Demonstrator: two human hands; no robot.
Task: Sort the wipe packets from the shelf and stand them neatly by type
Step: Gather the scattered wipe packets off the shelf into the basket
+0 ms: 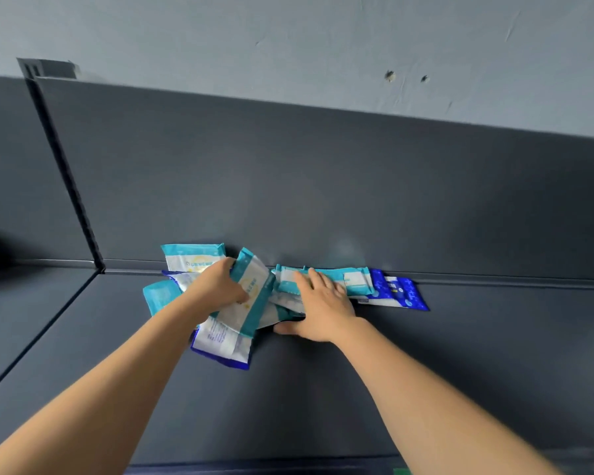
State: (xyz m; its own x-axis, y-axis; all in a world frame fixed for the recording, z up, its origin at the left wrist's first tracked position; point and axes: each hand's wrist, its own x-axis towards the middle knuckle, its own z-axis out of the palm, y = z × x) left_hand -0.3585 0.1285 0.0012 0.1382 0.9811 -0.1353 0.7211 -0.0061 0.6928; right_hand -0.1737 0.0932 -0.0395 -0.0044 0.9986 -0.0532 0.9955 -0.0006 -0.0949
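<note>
A jumbled pile of wipe packets lies on the dark grey shelf [323, 399] against its back panel. Most are teal and white; a few are dark blue and white. My left hand [216, 286] grips a tilted teal packet [251, 296] at the pile's middle. Another teal packet [189, 258] leans on the back panel behind it. A blue-edged packet [220, 344] lies flat under my left wrist. My right hand [319, 299] lies with straight fingers on a flat teal packet [350, 281]. A dark blue packet [398, 291] lies at the right end.
The shelf's back panel [323, 186] rises behind the pile. A slotted upright [66, 173] divides this bay from a neighbouring bay on the left. A grey wall [288, 39] shows above. The shelf's front edge [254, 469] runs along the bottom.
</note>
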